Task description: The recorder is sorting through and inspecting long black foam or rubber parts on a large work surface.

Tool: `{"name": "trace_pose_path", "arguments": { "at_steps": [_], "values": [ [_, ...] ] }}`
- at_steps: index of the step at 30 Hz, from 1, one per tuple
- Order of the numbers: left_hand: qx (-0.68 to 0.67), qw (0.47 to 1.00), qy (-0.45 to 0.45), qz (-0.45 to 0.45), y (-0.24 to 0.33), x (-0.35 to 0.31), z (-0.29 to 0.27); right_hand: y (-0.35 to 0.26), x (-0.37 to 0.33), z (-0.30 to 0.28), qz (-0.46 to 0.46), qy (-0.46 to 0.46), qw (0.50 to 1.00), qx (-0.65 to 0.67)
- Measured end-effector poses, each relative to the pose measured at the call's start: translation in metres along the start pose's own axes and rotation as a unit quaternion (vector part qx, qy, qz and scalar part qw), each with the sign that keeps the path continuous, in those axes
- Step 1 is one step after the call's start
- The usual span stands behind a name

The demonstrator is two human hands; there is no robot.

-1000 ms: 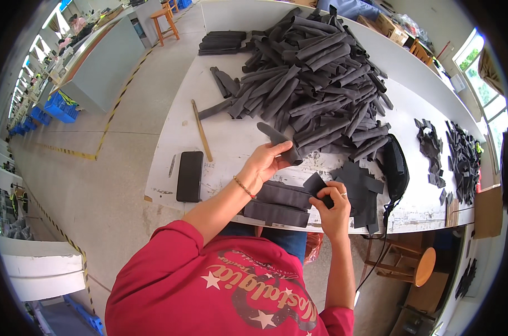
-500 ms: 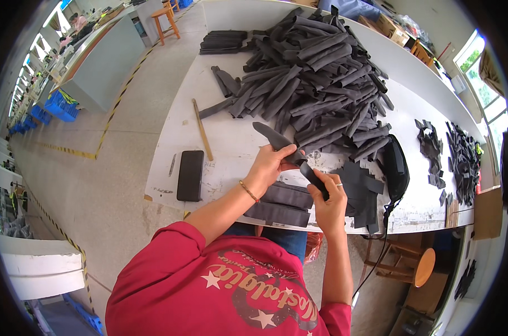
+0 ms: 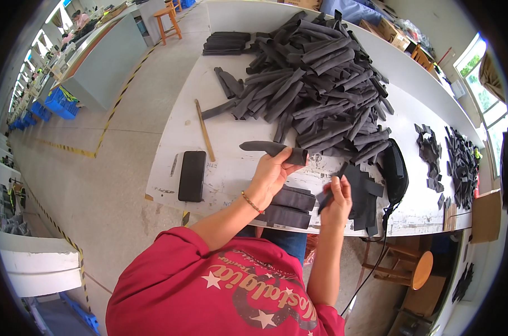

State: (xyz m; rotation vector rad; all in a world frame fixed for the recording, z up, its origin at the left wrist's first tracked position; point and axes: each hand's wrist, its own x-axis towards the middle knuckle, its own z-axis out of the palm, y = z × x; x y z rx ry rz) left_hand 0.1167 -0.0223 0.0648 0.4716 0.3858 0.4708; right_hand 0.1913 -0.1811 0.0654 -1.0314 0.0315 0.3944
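Note:
My left hand (image 3: 273,175) is closed around a dark grey fabric tube (image 3: 259,147), held a little above the white table. The tube's rounded end points left, and its other end sticks out past my fingers. A short gap to the right, my right hand (image 3: 337,203) pinches a thin black strip (image 3: 323,201) partly hidden by the fingers. Flat black pieces (image 3: 367,193) lie overlapping just beyond that hand. Between my forearms, folded dark strips (image 3: 287,216) rest in two stacks by the near table edge.
A large heap of dark fabric tubes (image 3: 321,73) covers the far table, beside a neat stack (image 3: 226,43). At left lie a black phone (image 3: 192,176) and a wooden stick (image 3: 205,131). A corded black object (image 3: 396,171) stands right. Dark scraps (image 3: 428,154) lie farther right.
My right hand has drawn away from the tube, down and to the right, with the black strip. The tube in my left hand has turned to lie nearly level.

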Motion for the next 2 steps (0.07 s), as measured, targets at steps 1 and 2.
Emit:
{"name": "trace_pose_path", "arguments": {
  "at_steps": [1,2],
  "values": [
    [-0.029,1.0,0.003,-0.007,0.0036,0.0006,-0.0002,-0.0061,0.0012,-0.0053,-0.04,-0.022,0.996,-0.074],
    [-0.041,0.999,0.018,-0.002,0.0041,0.0016,-0.0019,-0.0127,-0.0035,-0.0072,-0.078,-0.045,0.985,-0.148]
  ]
}}
